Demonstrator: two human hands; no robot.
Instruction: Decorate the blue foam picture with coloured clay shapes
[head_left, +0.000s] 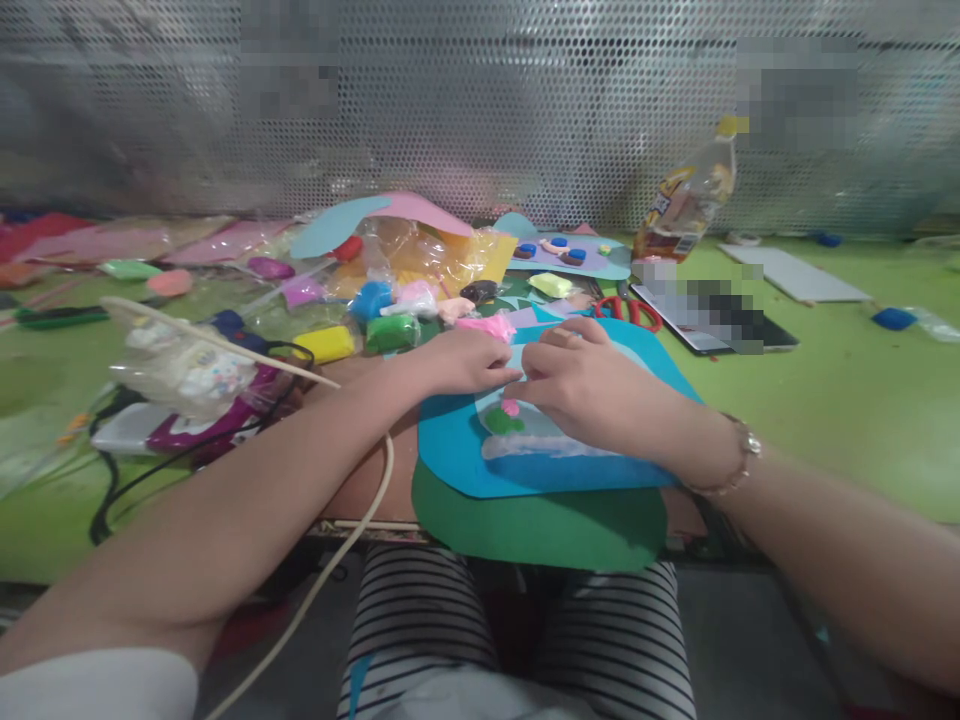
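Note:
My left hand [471, 362] is closed, fingers curled in, over the upper left of a blue paper sheet [450, 450]. Its fingertips nearly meet those of my right hand [581, 385], which is bent and pinched over the middle of the sheet. Whatever either hand holds is hidden or too small to make out. Below my right fingers, a pink clay piece [511, 407], a green clay piece [504, 421] and a white clay strip [559, 447] lie on the sheet. Green paper [540, 525] sticks out underneath. Just past my left hand is a pink clay lump [489, 327].
Several clay packs lie beyond, including a yellow pack [327, 344] and a green pack [392, 333]. Red scissors [634, 313] and a phone [712, 320] are at the right, with a bottle [690, 195] behind. A pale cable [379, 490] crosses under my left arm.

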